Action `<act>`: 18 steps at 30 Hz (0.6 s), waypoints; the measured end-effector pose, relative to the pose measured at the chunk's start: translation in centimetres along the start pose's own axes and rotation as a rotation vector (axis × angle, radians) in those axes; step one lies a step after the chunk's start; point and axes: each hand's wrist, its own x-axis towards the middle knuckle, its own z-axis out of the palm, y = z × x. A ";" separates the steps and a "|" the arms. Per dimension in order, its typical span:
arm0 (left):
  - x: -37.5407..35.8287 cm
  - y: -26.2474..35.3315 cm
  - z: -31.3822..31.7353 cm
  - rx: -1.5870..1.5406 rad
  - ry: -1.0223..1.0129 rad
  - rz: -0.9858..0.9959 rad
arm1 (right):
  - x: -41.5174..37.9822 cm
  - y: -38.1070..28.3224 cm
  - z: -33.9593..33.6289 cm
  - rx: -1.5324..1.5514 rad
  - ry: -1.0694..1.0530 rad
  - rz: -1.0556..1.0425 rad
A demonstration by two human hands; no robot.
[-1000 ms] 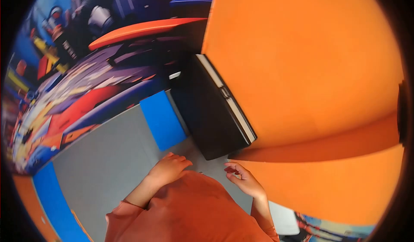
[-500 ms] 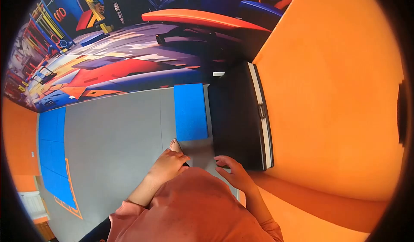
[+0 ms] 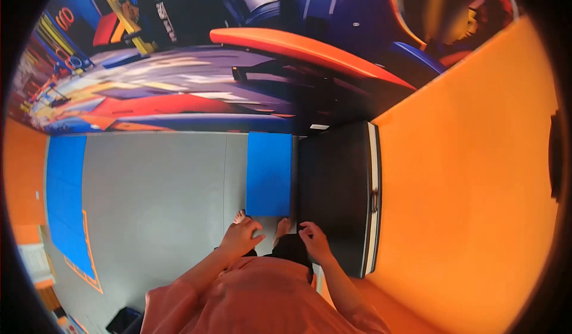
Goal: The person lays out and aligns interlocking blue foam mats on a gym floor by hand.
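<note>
My left hand (image 3: 241, 237) hangs in front of my body, fingers loosely bent and the thumb apart, with nothing visible in it. On the other side, my right hand (image 3: 314, 238) is also empty, its fingers slightly curved and spread. It is nearest to a large black padded block (image 3: 333, 197) with a pale strip and a handle along its right side; touching cannot be made out. Between the hands and the wall, a blue mat (image 3: 269, 173) lies on the floor, just ahead of my bare feet (image 3: 282, 228).
A muralled wall (image 3: 179, 84) stands ahead and an orange wall (image 3: 465, 173) to the right. Along the left wall lies a long blue mat (image 3: 67, 185) with an orange frame (image 3: 89, 244) beside it. Grey floor (image 3: 155, 185) spans the middle. A black object (image 3: 124, 320) is at lower left.
The view has shifted, with the mat and black block now lower in it. Both feet and my dark trousers now show. My hands remain apart and empty.
</note>
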 end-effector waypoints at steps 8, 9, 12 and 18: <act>16.0 -26.1 20.5 -0.358 0.318 -0.382 | 13.1 20.0 12.4 -0.726 -0.078 0.058; 18.2 -31.3 24.3 -0.126 0.348 -0.375 | 14.6 21.3 13.5 -0.751 -0.085 0.063; 23.2 -39.6 30.8 0.068 0.292 -0.540 | 16.5 24.4 13.3 -0.713 -0.164 0.073; 31.9 -57.7 41.5 -0.046 0.142 -0.914 | 19.3 26.2 11.7 -0.659 -0.253 0.076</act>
